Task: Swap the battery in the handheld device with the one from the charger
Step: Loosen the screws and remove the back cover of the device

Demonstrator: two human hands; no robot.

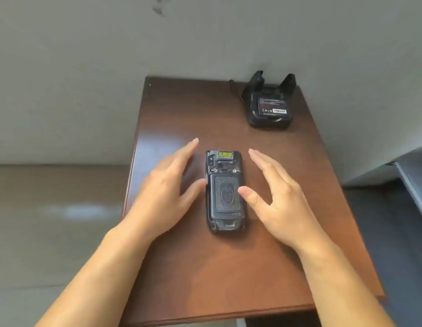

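OK, I see device (225,192) face-down on table (181,109) | left hand (162,192) spread, empty | right hand (276,204) spread, empty | battery (272,105) in charger (269,102)

No words or numbers can be made out. The device (225,192) bears a small yellow label (224,154) near its top, print too small to read, and an embossed emblem on its back cover. The battery (273,106) in the charger (269,103) carries a label of white lines and a barcode, all blurred.
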